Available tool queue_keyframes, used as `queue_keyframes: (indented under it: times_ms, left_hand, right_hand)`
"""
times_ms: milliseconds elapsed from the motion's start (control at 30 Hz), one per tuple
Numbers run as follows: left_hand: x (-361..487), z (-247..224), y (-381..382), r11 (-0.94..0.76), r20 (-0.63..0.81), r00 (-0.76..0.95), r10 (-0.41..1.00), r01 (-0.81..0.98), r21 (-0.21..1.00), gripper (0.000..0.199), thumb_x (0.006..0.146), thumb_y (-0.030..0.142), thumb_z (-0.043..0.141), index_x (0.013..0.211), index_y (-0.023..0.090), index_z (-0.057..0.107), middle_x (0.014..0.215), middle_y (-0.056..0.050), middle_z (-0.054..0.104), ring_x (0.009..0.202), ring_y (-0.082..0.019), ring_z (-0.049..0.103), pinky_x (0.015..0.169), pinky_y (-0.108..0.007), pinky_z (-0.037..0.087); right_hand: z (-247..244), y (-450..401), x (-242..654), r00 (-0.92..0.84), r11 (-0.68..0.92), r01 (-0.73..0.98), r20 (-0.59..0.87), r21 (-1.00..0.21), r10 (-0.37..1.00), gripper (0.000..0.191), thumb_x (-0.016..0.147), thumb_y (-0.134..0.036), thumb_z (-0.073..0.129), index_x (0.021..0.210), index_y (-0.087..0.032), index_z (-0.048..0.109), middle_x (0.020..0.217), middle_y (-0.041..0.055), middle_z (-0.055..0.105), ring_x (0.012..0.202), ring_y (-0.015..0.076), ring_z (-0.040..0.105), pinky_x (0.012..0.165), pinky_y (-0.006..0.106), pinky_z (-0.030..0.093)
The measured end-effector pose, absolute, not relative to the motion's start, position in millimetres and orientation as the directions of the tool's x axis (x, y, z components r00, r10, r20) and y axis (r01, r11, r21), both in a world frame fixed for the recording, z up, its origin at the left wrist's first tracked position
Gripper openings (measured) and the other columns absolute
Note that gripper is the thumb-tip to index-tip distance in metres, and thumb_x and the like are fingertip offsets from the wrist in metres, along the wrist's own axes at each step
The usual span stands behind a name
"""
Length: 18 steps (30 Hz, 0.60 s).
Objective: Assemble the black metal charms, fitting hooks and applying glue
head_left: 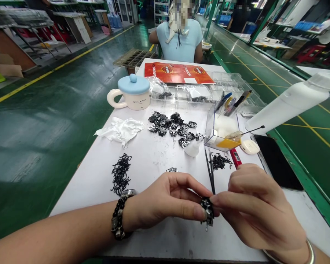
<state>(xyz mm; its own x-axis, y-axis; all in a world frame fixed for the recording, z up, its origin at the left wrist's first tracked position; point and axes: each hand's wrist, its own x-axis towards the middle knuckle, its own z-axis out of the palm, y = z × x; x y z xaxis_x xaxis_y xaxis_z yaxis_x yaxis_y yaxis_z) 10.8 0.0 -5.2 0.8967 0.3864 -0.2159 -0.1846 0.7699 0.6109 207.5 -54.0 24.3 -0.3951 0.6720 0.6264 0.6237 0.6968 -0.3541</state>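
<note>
Black-and-silver, a small part (207,212) is held above the white tabletop (95,179), toward its near edge and right of the middle. It is gripped between the thumb and fingers of the left hand (167,200). The fingertips of the right hand (257,207) are bent in against its right side; whether a tiny piece is pinched there cannot be told. Since so little of the part is covered, it could be tipped or let slip by an uneven push, and small pieces could be lost over the near edge. Black hooked pieces (121,174) are heaped by the left edge, just beside the beaded bracelet (118,218), by which some might be dragged away if the wrist were swung. Tweezers (210,172) lie just beyond the fingertips and could be knocked into the smaller black pile (220,161) beside them.
</note>
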Motion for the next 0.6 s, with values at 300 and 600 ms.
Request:
queue_keyframes:
  times_ms: [300, 600]
  left_hand:
    - [11.5, -5.4, 0.7, 0.761, -0.163, 0.902, 0.400, -0.228, 0.607, 0.025, 0.069, 0.010, 0.075, 0.094, 0.014, 0.069, 0.090, -0.005, 0.071, 0.088, -0.012, 0.066, 0.080, -0.021, 0.050]
    - [10.0, -2.5, 2.1, 0.741, -0.209, 0.892, 0.401, -0.181, 0.647, 0.023, 0.064, 0.007, 0.077, 0.084, 0.015, 0.071, 0.085, -0.003, 0.069, 0.082, -0.012, 0.065, 0.078, -0.025, 0.050]
  right_hand:
    - [22.6, -52.7, 204.1, -0.369, 0.696, 0.609, 0.641, -0.381, 0.674, 0.019, 0.078, -0.008, 0.059, 0.094, -0.018, 0.058, 0.073, 0.0029, 0.048, 0.068, 0.0127, 0.046, 0.058, 0.031, 0.042]
    - [18.8, -47.8, 205.4, -0.341, 0.563, 0.386, 0.454, -0.731, 0.823, 0.008, 0.082, -0.016, 0.059, 0.089, -0.020, 0.060, 0.079, 0.0017, 0.041, 0.073, 0.0117, 0.045, 0.059, 0.025, 0.045]
